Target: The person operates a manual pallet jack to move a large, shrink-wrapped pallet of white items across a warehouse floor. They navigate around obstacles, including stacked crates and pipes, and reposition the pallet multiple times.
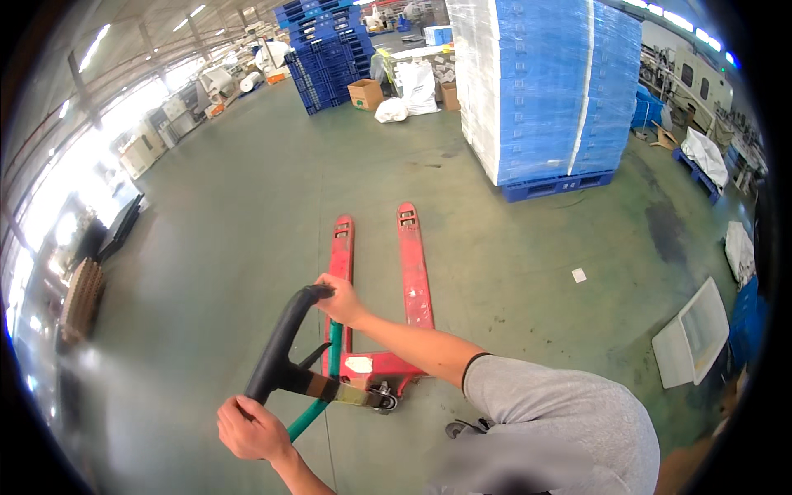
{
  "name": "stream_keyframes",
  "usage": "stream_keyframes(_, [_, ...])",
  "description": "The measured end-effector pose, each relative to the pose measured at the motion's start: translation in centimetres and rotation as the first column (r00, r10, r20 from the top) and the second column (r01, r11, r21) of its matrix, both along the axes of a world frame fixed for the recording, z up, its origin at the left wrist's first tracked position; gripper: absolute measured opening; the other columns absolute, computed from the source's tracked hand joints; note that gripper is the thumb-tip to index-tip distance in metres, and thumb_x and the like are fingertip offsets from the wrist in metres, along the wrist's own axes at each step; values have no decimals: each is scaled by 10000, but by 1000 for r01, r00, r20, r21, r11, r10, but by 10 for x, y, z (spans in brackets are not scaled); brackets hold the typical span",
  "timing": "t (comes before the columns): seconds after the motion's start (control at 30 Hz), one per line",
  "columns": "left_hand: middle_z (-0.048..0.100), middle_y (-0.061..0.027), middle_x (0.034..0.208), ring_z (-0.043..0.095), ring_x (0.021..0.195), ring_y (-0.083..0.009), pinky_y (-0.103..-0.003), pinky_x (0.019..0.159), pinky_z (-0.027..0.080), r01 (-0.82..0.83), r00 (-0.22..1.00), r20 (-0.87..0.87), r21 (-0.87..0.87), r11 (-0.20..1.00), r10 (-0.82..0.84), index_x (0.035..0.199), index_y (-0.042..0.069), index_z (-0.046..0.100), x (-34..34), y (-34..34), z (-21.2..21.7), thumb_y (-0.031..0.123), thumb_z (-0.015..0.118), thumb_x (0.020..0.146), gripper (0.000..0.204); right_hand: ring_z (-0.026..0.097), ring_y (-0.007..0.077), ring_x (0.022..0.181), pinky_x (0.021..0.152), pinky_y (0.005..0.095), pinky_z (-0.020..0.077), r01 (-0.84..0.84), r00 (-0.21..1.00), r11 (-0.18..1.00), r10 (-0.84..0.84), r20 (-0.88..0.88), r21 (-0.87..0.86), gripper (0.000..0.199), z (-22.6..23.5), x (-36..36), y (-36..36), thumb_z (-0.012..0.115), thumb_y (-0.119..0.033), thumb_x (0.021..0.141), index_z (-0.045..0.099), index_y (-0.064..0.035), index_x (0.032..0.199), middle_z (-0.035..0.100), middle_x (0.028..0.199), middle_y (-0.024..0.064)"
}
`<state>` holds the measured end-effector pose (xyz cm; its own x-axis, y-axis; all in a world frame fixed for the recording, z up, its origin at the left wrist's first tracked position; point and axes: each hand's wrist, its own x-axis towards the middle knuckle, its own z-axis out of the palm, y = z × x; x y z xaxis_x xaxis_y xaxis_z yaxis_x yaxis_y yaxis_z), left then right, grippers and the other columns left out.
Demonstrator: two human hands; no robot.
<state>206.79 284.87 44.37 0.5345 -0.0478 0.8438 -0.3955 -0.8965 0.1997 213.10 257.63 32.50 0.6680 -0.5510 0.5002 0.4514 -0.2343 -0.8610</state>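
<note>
Far left, a stack of flat brown sheets (pixel 81 299) stands by the bright wall, well clear of the work. The left hand (pixel 252 429) is clamped on the near end of the black loop handle (pixel 280 346) of a red pallet jack (pixel 381 289), and the right hand (pixel 340 299) is closed on the handle's far end. The jack sits on the green floor (pixel 214 223) just ahead of the person, its two forks bare and pointing away. Judging by this, the step in hand is steering the unloaded jack across the floor; the next move likely calls for swinging the handle so the forks turn right and line up square with a pallet's openings. To the right, the tall wrapped stack of blue crates (pixel 544 82) on a blue pallet (pixel 559 183) stands apart from the fork tips. Further right, a white bin (pixel 691 334) and white sacks (pixel 739 252) crowd the floor's edge and could hinder a wide turn.
</note>
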Motion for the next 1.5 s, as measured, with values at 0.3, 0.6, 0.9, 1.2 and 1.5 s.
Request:
stream_keyframes(0.3, [600, -12, 745, 575, 678, -238, -368, 608, 442, -133, 985, 121, 44, 990, 127, 856, 132, 630, 278, 42, -10, 245, 555, 934, 156, 466, 89, 685, 651, 281, 426, 17, 998, 1000, -16, -54, 9, 214, 10, 280, 50, 741, -105, 790, 542, -32, 814, 532, 690, 19])
stream_keyframes(0.6, [624, -28, 770, 586, 687, -239, -365, 611, 445, 28, 998, 49, -14, 1000, -27, 874, 119, 649, 603, 131, -30, 226, 519, 944, 183, 553, 157, 652, 627, 318, 454, 138, 982, 990, -138, -126, -8, 236, 0, 536, 122, 762, -131, 744, 561, -45, 833, 598, 688, 70])
stream_keyframes(0.9, [606, -97, 808, 580, 745, -281, -380, 672, 450, 281, 956, -83, -21, 960, -282, 896, 66, 611, 931, 155, -44, 254, 395, 984, 299, 604, 265, 621, 596, 364, 463, 248, 940, 967, -228, -254, 50, 271, 10, 743, 151, 771, -170, 724, 562, -59, 855, 613, 673, 110])
stream_keyframes(1.2, [588, -113, 818, 573, 756, -296, -389, 687, 452, 453, 887, -70, -51, 890, -456, 897, 54, 599, 1217, 48, -46, 296, 341, 967, 361, 603, 320, 629, 581, 398, 442, 379, 907, 925, -368, -205, 19, 267, 11, 957, 84, 737, -151, 719, 532, -89, 879, 604, 662, 109])
stream_keyframes(1.5, [581, -107, 823, 564, 785, -294, -393, 717, 444, 661, 743, -73, -77, 747, -665, 871, 43, 580, 1465, -126, -12, 310, 326, 962, 379, 581, 343, 599, 550, 436, 415, 514, 835, 857, -507, -214, -25, 263, 44, 1137, -32, 720, -170, 733, 527, -95, 896, 569, 629, 110])
